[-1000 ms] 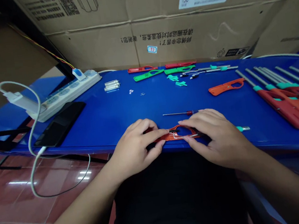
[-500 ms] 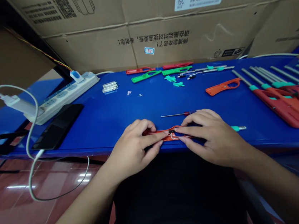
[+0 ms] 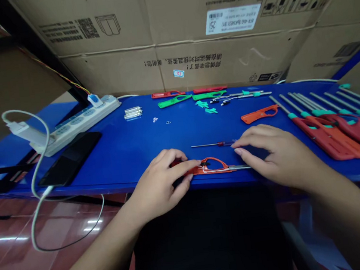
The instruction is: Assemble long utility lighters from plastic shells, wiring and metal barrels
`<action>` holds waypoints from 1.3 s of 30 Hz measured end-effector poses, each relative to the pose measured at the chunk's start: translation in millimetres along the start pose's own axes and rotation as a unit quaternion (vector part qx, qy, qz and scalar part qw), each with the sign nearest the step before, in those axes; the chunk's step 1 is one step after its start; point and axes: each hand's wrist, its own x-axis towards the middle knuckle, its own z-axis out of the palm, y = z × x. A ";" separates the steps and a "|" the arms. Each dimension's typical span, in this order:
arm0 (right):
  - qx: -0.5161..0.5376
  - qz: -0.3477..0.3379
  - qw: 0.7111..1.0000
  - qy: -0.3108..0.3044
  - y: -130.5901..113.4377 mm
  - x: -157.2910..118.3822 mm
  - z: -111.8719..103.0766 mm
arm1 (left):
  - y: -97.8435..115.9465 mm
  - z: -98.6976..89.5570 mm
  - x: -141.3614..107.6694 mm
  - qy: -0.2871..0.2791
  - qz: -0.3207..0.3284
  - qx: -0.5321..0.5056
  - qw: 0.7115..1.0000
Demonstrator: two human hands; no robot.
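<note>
An orange lighter shell half (image 3: 216, 164) lies at the table's front edge, its hollow side facing up. A black part (image 3: 205, 164), white wires and a metal tube (image 3: 240, 167) are set in it. My left hand (image 3: 164, 182) is closed on the shell's left end, index finger pressing inside. My right hand (image 3: 269, 153) is off the shell. Its thumb and index fingertips pinch the clear handle end of a screwdriver (image 3: 221, 143), which lies flat behind the shell. The other fingers are curled, partly hidden.
Several lighters with long metal tubes (image 3: 339, 134) lie at right, beside an orange shell half (image 3: 260, 114). Green shells (image 3: 174, 101), red shells, teal pieces (image 3: 202, 104) and clear cylinders (image 3: 133, 112) lie farther back. A phone (image 3: 72, 158) and power strip (image 3: 77, 123) are at left.
My right hand has left the orange shell and moved to the screwdriver handle, uncovering the shell's right end and metal tube. My left hand stays on the shell. The view has tilted up slightly.
</note>
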 end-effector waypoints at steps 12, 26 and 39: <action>-0.184 0.104 0.967 -0.145 57.6 112.9 16.2 | 14.2 3.0 21.7 0.063 0.001 -0.020 0.998; 0.174 -0.029 0.982 0.062 -6.8 94.0 6.6 | 10.8 -13.6 47.6 0.129 -0.092 -0.219 0.963; 0.213 -0.131 0.968 0.015 -29.5 49.0 -18.7 | 22.9 -14.1 51.3 0.015 -0.072 -0.391 0.917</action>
